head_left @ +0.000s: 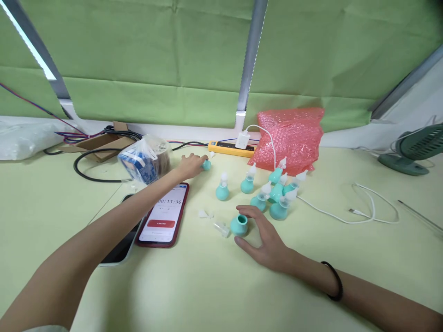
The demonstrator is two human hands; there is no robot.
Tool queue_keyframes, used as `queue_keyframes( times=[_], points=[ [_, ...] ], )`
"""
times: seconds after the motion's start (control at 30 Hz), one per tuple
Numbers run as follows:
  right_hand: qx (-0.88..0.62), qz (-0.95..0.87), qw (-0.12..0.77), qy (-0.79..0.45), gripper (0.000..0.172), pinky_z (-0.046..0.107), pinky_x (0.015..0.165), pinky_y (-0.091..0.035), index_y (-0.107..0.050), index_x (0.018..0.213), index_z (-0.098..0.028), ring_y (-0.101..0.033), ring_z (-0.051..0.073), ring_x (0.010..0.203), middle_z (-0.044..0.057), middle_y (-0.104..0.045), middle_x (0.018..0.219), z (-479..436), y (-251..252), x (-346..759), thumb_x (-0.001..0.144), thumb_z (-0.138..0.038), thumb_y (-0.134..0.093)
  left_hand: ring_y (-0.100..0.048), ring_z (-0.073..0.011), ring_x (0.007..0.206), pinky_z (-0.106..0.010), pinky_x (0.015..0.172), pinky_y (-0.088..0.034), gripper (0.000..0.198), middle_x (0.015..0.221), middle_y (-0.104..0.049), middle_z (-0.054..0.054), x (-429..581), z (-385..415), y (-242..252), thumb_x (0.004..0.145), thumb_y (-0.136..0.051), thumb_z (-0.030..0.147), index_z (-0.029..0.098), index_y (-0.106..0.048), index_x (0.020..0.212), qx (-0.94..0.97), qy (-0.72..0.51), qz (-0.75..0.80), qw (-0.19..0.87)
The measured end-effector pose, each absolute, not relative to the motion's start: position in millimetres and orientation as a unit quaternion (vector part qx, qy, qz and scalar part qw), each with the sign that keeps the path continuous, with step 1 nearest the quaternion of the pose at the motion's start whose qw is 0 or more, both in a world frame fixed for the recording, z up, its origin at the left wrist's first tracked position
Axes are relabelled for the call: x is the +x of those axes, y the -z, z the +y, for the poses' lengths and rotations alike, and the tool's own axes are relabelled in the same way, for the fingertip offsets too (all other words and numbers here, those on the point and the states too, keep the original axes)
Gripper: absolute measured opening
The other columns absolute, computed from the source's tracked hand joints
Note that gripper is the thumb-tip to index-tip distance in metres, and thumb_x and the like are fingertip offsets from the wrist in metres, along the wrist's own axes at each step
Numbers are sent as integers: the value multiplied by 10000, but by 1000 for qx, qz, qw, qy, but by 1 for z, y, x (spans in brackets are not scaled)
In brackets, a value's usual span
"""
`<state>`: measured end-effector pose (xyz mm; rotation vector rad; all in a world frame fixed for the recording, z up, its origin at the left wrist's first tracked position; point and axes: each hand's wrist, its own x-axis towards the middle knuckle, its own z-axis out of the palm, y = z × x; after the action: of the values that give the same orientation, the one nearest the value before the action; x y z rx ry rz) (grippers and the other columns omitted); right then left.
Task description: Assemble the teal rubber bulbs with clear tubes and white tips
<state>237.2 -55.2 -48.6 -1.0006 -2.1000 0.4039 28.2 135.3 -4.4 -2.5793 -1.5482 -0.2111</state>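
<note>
My left hand (192,167) reaches to the far side of the table, its fingers closed on a small teal rubber bulb (206,165). A white tip (212,154) lies just behind that bulb. Around another teal bulb (238,226), whose open neck faces up, my right hand (265,237) curves with thumb and fingers apart. Left of this bulb are a clear plastic tube (221,229) and a small white tip (202,214). Two assembled nasal aspirators, one (222,188) and another (248,180), stand upright beyond. Several more aspirators (278,192) cluster to the right.
A phone with a running timer (160,221) and a second phone (121,244) lie under my left forearm. Farther back are a bagged blue box (140,163), a yellow power strip (224,148) and a red bubble-wrap bag (290,138). A white cable (332,212) and fan (415,150) are right.
</note>
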Motion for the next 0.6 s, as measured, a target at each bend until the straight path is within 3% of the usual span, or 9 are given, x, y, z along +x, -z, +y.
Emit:
queue_keyframes(
  times=[0.2, 0.27, 0.4, 0.47, 0.6],
  points=[
    [-369, -821, 408, -150, 453, 439, 870, -366, -331, 1113, -199, -385, 256, 1101, 130, -410, 1166, -55, 47, 239, 715, -163, -546, -461, -208, 962, -324, 812, -392, 414, 1102, -443, -129, 29, 75, -37, 851, -359, 334, 129, -252, 1195, -817, 241, -509, 125],
    [-344, -809, 461, -120, 471, 450, 844, -373, -326, 1098, -213, -409, 257, 1059, 117, -422, 1122, -57, 43, 240, 692, -131, -551, -506, -183, 845, -293, 744, -422, 401, 1006, -467, -89, 30, 35, -51, 816, -437, 358, 164, -319, 1146, -809, 362, -433, 163],
    [-285, -778, 555, -75, 559, 413, 727, -421, -287, 1141, -209, -469, 246, 904, 81, -442, 943, -77, 24, 241, 660, -167, -568, -514, -122, 521, -216, 464, -410, 282, 775, -501, -15, 40, -52, -47, 824, -449, 293, 247, -395, 1096, -911, 231, -325, 108],
    [-300, -820, 481, -87, 569, 387, 707, -429, -299, 1151, -163, -482, 260, 903, 109, -466, 948, -91, 12, 238, 672, -265, -588, -558, -147, 577, -217, 460, -429, 332, 821, -543, -31, 46, -85, -30, 815, -470, 290, 209, -351, 1115, -948, 137, -288, -17],
    [-351, -899, 198, -170, 351, 279, 592, -427, -485, 923, -177, -576, 203, 715, 55, -600, 810, -108, 1, 229, 687, -413, -592, -568, -147, 646, -221, 551, -462, 249, 807, -565, -22, 49, -111, 12, 825, -440, 309, 179, -304, 988, -914, 220, -278, -199]
  ],
)
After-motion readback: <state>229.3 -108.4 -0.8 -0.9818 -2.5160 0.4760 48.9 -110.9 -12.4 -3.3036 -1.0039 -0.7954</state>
